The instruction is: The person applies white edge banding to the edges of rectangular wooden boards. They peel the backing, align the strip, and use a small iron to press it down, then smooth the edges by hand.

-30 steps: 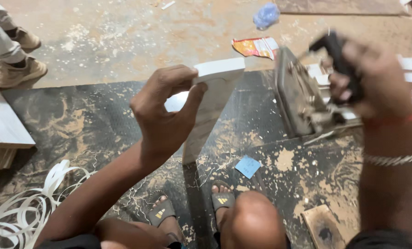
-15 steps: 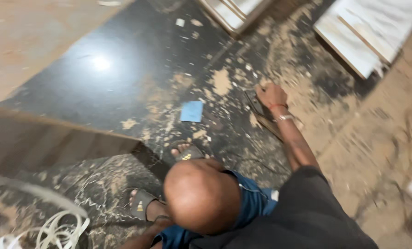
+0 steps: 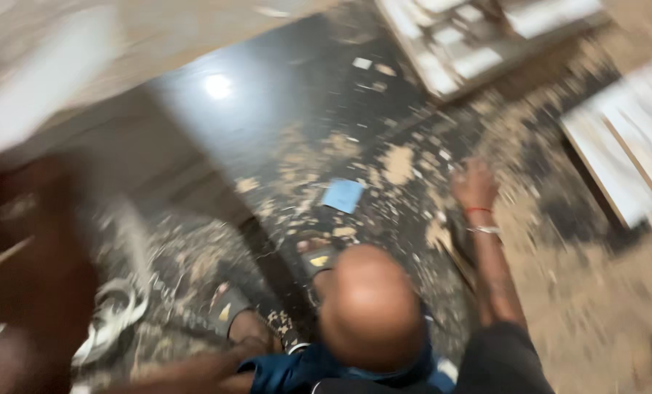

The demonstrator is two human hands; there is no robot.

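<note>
Down on the dusty black floor (image 3: 282, 109), the right hand (image 3: 474, 184) reached into the sawdust (image 3: 399, 164), near a small blue scrap (image 3: 342, 195). Fingers too blurry to tell if they gripped anything. Left hand was just a blur at the left edge.
</note>
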